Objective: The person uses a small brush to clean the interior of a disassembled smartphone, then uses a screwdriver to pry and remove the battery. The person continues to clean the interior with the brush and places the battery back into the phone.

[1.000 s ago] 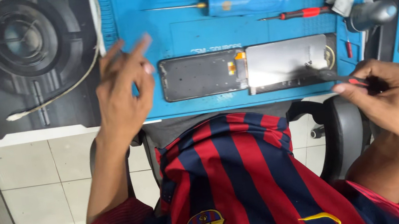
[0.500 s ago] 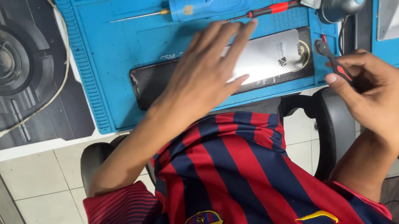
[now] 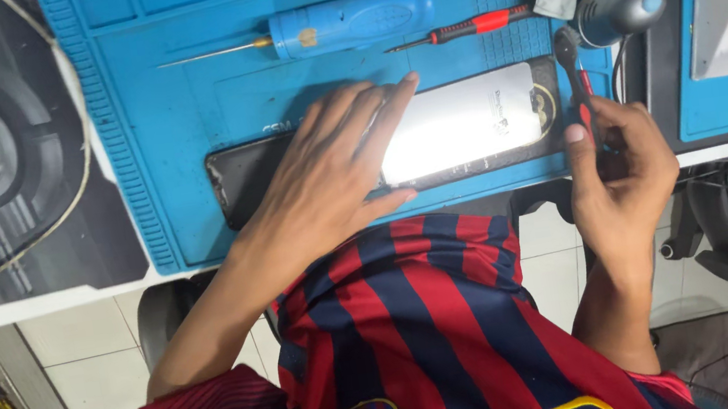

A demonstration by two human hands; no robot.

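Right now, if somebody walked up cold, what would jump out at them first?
Probably the left hand spread flat over a dark phone lying at the near edge of the blue work mat, next to a shiny reflective panel. The right hand holds a small dark tool by the panel's right end.

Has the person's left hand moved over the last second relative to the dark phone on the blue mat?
Yes. The left hand has come down from above the dark phone to lie flat across it, fingers reaching right over the bright panel.
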